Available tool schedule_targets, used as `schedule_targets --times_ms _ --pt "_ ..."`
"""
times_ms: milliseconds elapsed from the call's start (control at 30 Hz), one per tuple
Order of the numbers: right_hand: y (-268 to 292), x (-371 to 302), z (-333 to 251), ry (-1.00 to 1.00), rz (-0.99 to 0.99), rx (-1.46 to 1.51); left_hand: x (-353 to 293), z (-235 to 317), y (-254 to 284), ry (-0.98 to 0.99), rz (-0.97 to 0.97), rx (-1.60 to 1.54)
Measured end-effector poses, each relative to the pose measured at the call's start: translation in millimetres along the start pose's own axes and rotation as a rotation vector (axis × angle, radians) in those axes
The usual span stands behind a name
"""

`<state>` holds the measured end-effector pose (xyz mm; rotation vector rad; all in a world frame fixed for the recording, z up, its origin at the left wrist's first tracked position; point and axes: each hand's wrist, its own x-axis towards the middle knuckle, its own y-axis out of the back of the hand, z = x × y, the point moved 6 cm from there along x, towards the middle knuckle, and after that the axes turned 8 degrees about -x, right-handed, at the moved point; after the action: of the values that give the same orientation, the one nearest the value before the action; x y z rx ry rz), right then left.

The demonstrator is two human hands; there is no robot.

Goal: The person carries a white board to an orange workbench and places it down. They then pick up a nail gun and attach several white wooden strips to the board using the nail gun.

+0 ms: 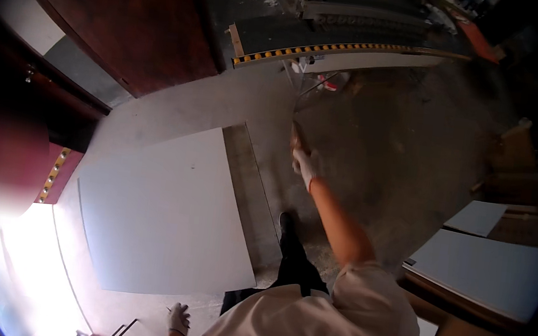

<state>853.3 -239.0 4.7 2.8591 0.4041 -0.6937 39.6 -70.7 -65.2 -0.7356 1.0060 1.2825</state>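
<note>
My right hand (305, 161), in a pale glove, is stretched out ahead of me above the floor. Its fingers are closed on a narrow brown tapered object (296, 133); its kind does not show clearly. Down at the lower left hangs my gloved left hand (179, 319), its fingers curled. A small dark tip pokes out beside them, too small to name. Between the hands, left of my legs, a large white panel (164, 216) lies flat near the floor. Neither hand touches it.
A bench with a row of yellow rollers (322, 51) stands ahead. Dark red doors (133, 20) are at the far left. White boards (483, 269) lie stacked over brown cardboard on the right. Black metal bars (124, 331) stick up at the lower left. My shoe (285, 222) is beside the panel.
</note>
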Motion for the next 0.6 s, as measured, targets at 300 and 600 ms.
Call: schedule_targets --times_ms 300,600 --pt "-64.1 230.9 -221.0 0.439 0.231 -0.780 -160.3 -129.9 -86.0 0.245 0.266 0.041" --pt "-124.6 376.8 -279.4 0.281 0.323 -0.937 -174.5 -127.6 -144.4 0.021 0.042 0.519"
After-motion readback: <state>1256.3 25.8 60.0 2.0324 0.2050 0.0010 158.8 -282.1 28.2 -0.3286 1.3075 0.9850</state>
